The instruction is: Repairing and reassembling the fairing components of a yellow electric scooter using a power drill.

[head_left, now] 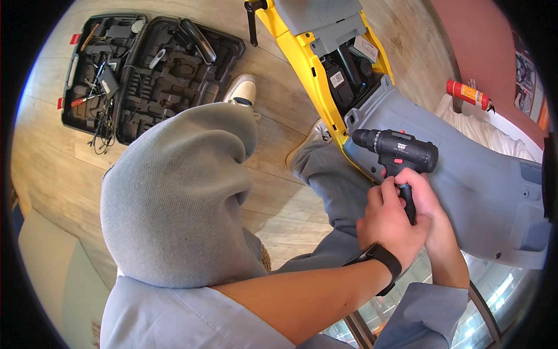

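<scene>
A black cordless drill (401,150) lies on its side with its chuck pointing left, above a large grey plastic panel (459,168). My right hand (423,195) is closed around the drill's handle. My left hand (390,218), with a black band on its wrist, has its fingers curled against the same handle from the left, partly covering it. Just beyond the chuck, a yellow frame (311,72) surrounds an opening with black parts (349,78) inside. A raised grey cover (319,17) stands at the far end of that frame.
An open black tool case (168,81) with cables and hand tools rests on the wooden floor (290,227) at the far left. A red fire extinguisher (468,94) is at the far right. My legs are between the case and the yellow frame.
</scene>
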A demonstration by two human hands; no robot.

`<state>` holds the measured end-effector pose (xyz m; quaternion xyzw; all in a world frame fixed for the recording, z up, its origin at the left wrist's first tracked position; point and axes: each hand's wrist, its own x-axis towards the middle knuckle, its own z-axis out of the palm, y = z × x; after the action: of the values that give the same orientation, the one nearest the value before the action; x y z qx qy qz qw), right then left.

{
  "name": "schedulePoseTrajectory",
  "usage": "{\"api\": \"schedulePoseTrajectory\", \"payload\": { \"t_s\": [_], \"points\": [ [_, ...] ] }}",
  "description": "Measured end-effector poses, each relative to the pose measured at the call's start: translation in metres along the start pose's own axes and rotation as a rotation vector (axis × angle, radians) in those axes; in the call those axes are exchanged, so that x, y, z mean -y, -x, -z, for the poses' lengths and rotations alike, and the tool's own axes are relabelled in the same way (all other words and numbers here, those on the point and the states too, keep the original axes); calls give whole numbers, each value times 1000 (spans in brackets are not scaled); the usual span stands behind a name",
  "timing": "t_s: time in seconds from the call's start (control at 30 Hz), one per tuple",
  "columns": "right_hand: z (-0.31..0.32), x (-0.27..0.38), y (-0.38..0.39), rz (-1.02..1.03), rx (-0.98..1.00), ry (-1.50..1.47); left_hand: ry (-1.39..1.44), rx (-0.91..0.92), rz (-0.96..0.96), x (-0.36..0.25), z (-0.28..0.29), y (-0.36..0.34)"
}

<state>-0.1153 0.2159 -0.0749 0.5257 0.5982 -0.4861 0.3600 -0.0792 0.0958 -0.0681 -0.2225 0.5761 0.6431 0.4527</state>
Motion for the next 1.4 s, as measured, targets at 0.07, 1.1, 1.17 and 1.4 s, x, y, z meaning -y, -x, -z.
{"api": "schedulePoseTrajectory", "payload": {
  "t_s": [0.07,1.1,1.17,1.4],
  "points": [
    [7,-1,1,-17,3,-44,2,-1,-20,-2,-2,1],
    [-9,5,4,47,-102,157,18,-1,24,-3,2,0],
    [-10,4,4,53,-99,158,13,-13,12,-1,2,0],
    [-6,6,9,56,-142,159,24,26,22,-8,1,1]
  ]
}}
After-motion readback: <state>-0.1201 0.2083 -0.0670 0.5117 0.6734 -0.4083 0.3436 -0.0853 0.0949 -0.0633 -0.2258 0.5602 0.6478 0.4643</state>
